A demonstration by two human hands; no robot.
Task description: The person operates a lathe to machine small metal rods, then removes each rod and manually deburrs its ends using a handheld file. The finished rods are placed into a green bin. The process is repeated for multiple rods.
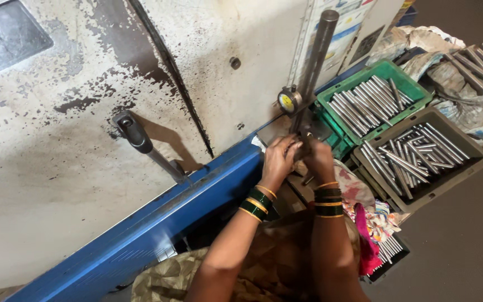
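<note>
Both my hands are together at the foot of a dial gauge stand. My left hand (279, 159) and my right hand (320, 159) close around a small part on the stand's base plate (278, 127); the part itself is hidden by my fingers. The round dial gauge (289, 100) sits just above my hands on a dark upright column (317, 53). Green and gold bangles ring both wrists.
A green crate (420, 88) and a grey crate (465, 168) to the right hold several metal rods (406, 159). More rods lie in a dark tray (389, 249) below. A machine door with a handle (141, 142) and blue sill (157, 223) fills the left.
</note>
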